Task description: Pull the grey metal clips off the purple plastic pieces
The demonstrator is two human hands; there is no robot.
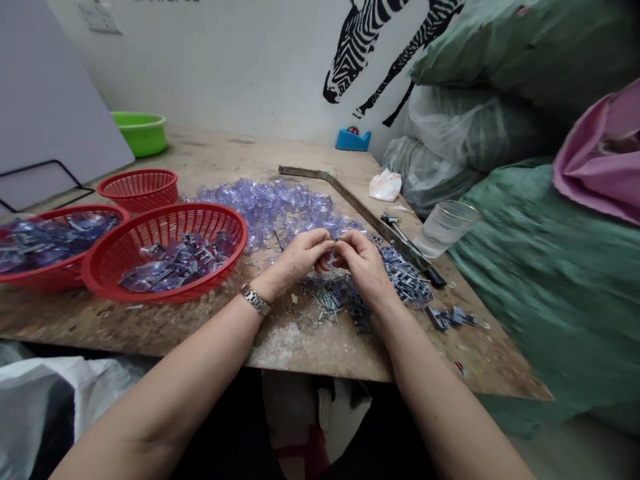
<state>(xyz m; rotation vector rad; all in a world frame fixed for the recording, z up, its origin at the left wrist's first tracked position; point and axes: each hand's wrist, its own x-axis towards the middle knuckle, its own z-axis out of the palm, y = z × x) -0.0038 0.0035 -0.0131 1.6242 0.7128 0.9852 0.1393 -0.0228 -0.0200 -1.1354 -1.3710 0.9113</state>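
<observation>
My left hand [311,252] and my right hand [361,261] meet over the table, both closed in a pinch with fingertips almost touching. Whatever small piece sits between them is mostly hidden by the fingers. Behind the hands spreads a heap of clear purplish plastic pieces [280,203]. Below them lies a small pile of thin pale pins [327,300]. Dark grey plastic parts [405,275] are piled beside my right hand. To the left, a red basket [240,233] holds clear pieces joined with grey parts.
More red baskets [137,180] and a green basin [145,133] stand at left. A bent metal bar [357,203] crosses the table near a glass of water [443,230]. A blue tape dispenser [353,140] sits at the back. Green sacks [540,287] crowd the right edge.
</observation>
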